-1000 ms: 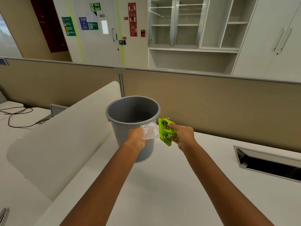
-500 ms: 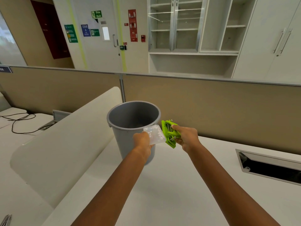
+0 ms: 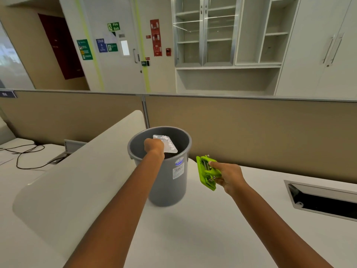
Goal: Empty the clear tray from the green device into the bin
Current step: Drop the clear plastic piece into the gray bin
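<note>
Two bare forearms, no sleeves; left hand [image 3: 154, 146] and right hand [image 3: 228, 176] ungloved, no rings visible.

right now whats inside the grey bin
Over the bin's mouth the left hand holds the clear tray, white bits still on it. The bin's bottom is hidden by hand, tray and rim.

The white surface [image 3: 193, 229] carries a grey bin [image 3: 166, 182], with a recessed cable hatch [image 3: 324, 202] well to the bin's right.
</note>
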